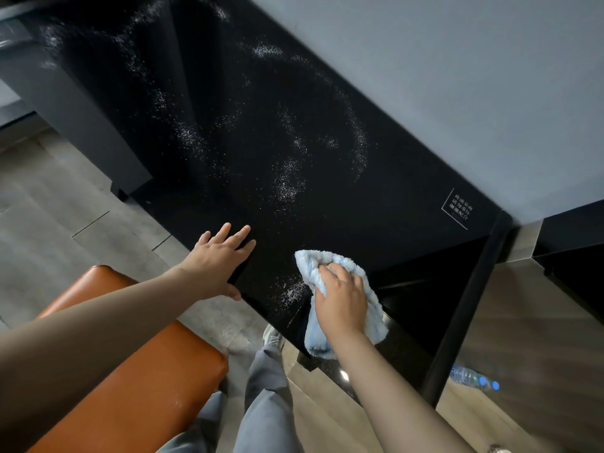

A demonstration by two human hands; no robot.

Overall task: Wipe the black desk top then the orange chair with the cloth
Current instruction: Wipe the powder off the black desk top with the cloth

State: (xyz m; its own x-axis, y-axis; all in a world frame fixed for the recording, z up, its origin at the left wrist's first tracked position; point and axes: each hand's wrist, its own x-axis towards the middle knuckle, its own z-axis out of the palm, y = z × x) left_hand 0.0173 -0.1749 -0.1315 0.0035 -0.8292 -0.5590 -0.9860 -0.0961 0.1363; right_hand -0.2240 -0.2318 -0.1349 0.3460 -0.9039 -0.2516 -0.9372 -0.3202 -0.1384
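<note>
Plastic water bottle (472, 376) with a blue cap, kinda blurry, down on the brown wood-look floor (539, 322) near right. Grey wall (457, 76) runs along the far right, dark grey panel (81, 103) far left.

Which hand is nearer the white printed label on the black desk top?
Right. The right hand, gripping the light blue fluffy cloth, sits below-left of the white printed label; the left hand rests flat farther left.
</note>
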